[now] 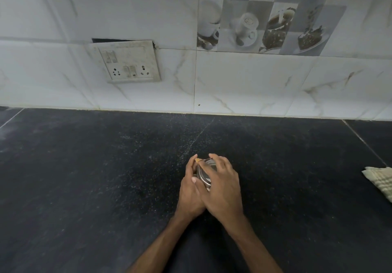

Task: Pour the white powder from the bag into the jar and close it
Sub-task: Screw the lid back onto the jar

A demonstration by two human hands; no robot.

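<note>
A small jar with a shiny metal lid stands on the black counter, mostly hidden by both hands. My left hand wraps the jar's left side. My right hand lies over the lid with fingers curled around it. No bag of white powder is in view. Whether the lid is fully seated cannot be told.
A checked cloth lies at the counter's right edge. A white tiled wall with a dirty switch and socket plate rises behind the counter. Fine white specks dust the counter around the jar.
</note>
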